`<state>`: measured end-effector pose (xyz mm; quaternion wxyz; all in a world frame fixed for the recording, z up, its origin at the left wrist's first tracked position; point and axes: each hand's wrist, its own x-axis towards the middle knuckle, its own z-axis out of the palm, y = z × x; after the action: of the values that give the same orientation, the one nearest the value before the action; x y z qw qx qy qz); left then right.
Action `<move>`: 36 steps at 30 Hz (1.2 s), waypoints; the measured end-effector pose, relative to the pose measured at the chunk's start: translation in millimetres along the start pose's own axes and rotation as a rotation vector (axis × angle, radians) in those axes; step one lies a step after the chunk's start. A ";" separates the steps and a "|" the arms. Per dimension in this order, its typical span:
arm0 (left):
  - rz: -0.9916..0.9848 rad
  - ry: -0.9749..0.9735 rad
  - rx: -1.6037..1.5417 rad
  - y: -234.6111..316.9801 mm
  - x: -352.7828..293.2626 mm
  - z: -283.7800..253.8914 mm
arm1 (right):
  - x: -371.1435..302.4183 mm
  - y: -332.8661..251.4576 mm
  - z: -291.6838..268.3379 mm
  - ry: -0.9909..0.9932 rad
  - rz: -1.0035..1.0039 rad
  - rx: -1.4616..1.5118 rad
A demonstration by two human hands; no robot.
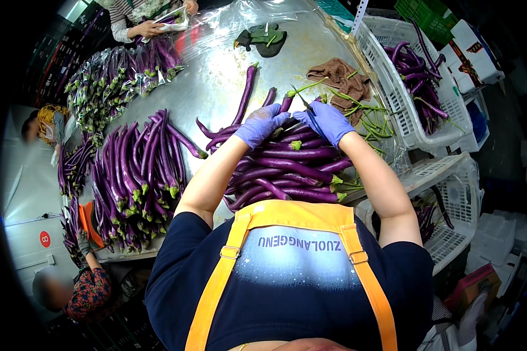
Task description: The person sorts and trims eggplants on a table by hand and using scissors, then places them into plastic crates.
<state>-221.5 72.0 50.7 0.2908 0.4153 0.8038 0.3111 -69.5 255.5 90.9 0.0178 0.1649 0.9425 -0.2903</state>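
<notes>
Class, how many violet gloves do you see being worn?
2: one on the left hand, which grips an eggplant; one on the right hand, which holds a dark tool.

Over the metal table, the right hand is mostly hiding a slim dark tool, leaving its kind unclear, and the left hand is covering parts of the eggplants. Beyond the table, the view's upper edge is cutting off a co-worker; left of the table, blur is masking another person's head.
</notes>
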 end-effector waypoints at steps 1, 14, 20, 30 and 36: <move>0.008 0.010 0.018 1.5 0.3 0.1 | 1.6 3.5 2.7 0.021 -0.023 -0.004; 0.356 -0.042 0.514 34.9 19.5 45.3 | -58.1 69.9 -53.9 0.123 0.131 0.147; 0.143 0.393 1.165 30.3 46.3 28.4 | -89.0 93.2 -41.4 0.052 0.244 0.079; -0.413 -0.471 -0.487 48.3 71.5 82.4 | -84.1 84.8 -35.7 -0.119 0.029 -0.075; -0.313 -0.256 -0.448 52.5 54.9 73.7 | -93.7 63.8 -60.1 -0.265 0.017 -0.079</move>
<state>-169.1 161.8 31.2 0.5185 0.2478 0.7263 0.3772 43.3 310.2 118.4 0.1509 0.1321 0.9412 -0.2720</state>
